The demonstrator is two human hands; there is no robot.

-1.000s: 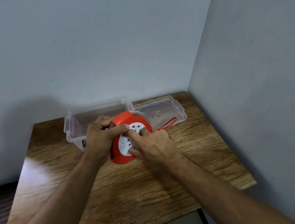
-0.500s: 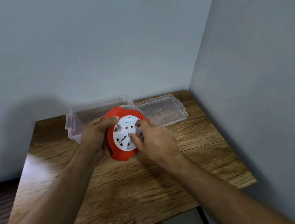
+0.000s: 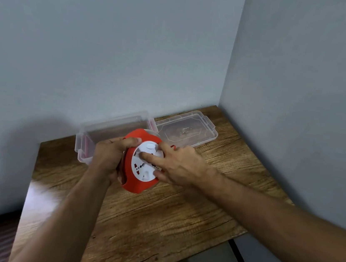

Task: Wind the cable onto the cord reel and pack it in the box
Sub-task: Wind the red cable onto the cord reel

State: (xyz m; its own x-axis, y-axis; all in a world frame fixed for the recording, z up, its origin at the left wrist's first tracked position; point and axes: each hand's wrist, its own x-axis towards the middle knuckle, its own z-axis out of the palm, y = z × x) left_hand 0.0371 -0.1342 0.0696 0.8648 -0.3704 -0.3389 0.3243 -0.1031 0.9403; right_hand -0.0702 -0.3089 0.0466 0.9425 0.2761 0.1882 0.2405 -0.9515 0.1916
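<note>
White socket face turned further; trailing red cable (image 3: pixel 173 147) nearly drawn in. Round red plastic cord reel (image 3: pixel 133 186): over wooden counter (image 3: pixel 156 226), before open clear plastic box (image 3: pixel 111 126). Left grip (image 3: pixel 107 159) curled round rim; right grip (image 3: pixel 181 169) spread, fingertips pressing face. Recommended: brace rim, turn evenly.

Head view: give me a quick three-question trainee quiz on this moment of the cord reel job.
1. True or false: the cord reel lies inside the clear box.
2. Which hand grips the reel's red rim? A. left hand B. right hand C. neither
3. On which side of the box does the lid lie on the table?
Key: 1. False; it is in the hands, in front of the box. 2. A; the right hand's fingers only touch the white socket face. 3. Its right side.
</note>
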